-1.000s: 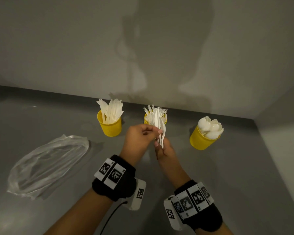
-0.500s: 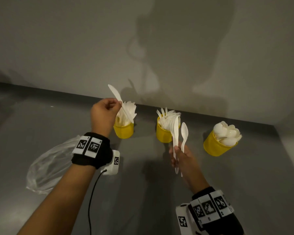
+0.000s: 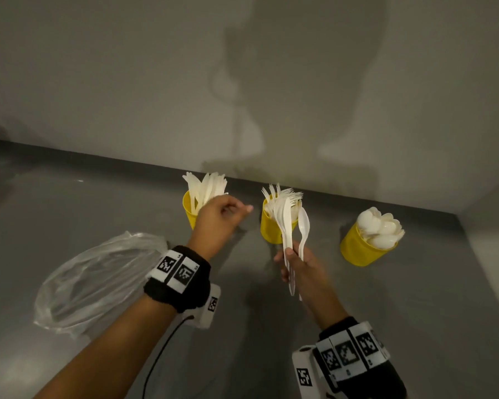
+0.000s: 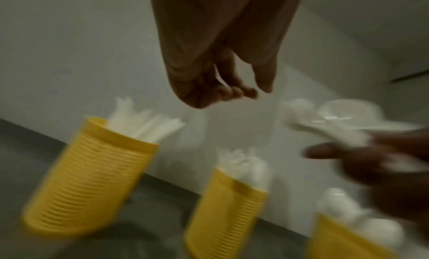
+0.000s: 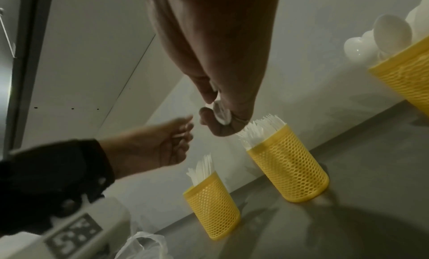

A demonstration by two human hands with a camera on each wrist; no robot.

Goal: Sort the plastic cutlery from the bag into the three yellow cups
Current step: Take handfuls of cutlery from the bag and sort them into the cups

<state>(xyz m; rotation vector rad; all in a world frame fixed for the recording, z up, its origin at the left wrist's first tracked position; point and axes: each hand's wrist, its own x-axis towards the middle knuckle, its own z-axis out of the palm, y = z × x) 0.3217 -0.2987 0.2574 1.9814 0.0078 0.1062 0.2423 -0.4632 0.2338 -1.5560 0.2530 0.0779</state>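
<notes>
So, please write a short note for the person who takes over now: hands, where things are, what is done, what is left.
Left hand: holds nothing, fingers loosely curled, in front of the knife cup.
Right hand: grips a small bunch of cutlery, with at least one spoon, handles down.
The fork cup stands in the middle, the spoon cup on the right; all three are well filled.
The plastic bag lies flat on the left and looks empty.
Left: sort the pieces from the right hand into their cups.
</notes>
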